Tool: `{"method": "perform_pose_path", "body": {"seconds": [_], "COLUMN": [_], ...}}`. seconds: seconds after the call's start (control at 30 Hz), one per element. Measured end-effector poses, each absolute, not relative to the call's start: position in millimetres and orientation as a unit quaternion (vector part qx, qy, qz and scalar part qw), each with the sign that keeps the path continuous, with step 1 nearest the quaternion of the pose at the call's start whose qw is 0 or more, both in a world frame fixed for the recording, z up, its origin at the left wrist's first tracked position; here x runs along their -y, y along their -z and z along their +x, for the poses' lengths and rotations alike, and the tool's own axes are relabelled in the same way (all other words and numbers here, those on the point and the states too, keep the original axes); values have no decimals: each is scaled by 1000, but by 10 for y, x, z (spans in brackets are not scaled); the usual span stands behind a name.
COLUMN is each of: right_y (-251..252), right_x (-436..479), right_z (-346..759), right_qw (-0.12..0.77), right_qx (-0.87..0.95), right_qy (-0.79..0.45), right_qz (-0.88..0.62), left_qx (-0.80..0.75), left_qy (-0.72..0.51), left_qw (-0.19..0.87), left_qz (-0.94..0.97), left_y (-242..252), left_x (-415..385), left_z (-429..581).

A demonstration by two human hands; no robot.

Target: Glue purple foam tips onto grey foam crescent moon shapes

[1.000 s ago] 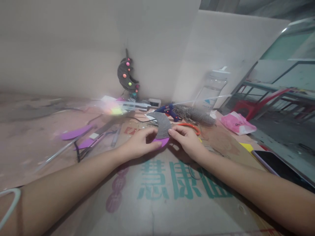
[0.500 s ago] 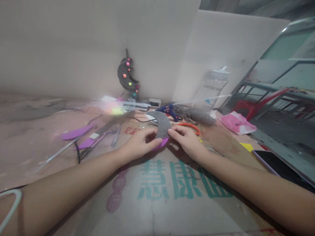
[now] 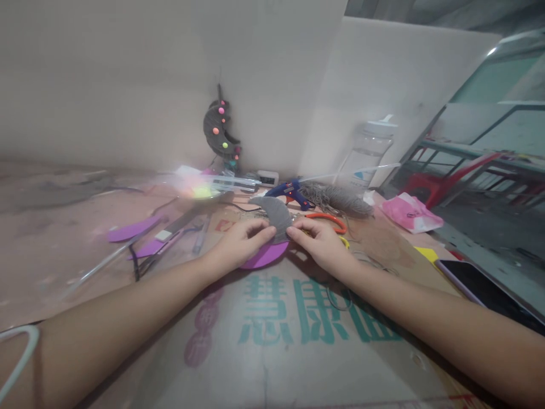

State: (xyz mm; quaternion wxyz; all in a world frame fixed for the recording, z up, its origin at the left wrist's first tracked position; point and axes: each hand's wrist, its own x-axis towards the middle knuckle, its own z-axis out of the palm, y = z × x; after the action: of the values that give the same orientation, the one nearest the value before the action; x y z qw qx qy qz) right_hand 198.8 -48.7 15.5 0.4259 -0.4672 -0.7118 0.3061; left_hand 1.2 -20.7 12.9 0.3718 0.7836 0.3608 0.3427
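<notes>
Between my two hands is a purple crescent (image 3: 266, 257) whose upper part is wrapped in grey yarn (image 3: 277, 216); its lower end is bare purple. My left hand (image 3: 242, 241) pinches it from the left, thumb at the edge of the wrapping. From the right, my right hand (image 3: 320, 244) grips the yarn edge between thumb and fingers. A thin loop of grey yarn (image 3: 338, 304) hangs below my right hand. Just beyond lie orange-handled scissors (image 3: 330, 218), partly hidden by that hand. Printed cardboard (image 3: 272, 375) is underneath.
Behind stand a blue glue gun (image 3: 293, 192), a grey yarn skein (image 3: 340, 200) and a water bottle (image 3: 368, 153). A decorated grey crescent (image 3: 217, 133) is against the back panel. Purple pieces (image 3: 131, 229) lie left; a phone (image 3: 485, 289) and pink bag (image 3: 412, 213) lie right.
The crescent has turned in my hands, its wrapped tip swinging left and more bare purple showing at the lower left. Both hands stay nearly in place, still gripping it.
</notes>
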Motion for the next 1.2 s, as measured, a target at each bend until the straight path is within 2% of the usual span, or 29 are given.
{"method": "perform_pose_path", "body": {"seconds": [0.2, 0.37, 0.57, 1.0, 1.2], "right_y": [-179, -192, -175, -163, -144], "right_x": [503, 516, 484, 476, 467], "right_z": [1966, 1956, 1977, 1977, 1985], "right_qw": [417, 392, 401, 394, 397], "right_qx": [716, 738, 742, 743, 746], "right_qy": [-332, -260, -232, -250, -248], "right_qz": [-450, -483, -484, -479, -474], "left_qx": [-406, -418, -434, -414, -405], "left_qy": [-364, -382, -353, -351, -353], "left_qw": [399, 397, 413, 492, 482], "left_qz": [737, 722, 719, 680, 692], "left_y": [-111, -132, -156, -144, -144], "left_x": [166, 168, 203, 171, 174], "left_z": [2, 3, 11, -8, 0]}}
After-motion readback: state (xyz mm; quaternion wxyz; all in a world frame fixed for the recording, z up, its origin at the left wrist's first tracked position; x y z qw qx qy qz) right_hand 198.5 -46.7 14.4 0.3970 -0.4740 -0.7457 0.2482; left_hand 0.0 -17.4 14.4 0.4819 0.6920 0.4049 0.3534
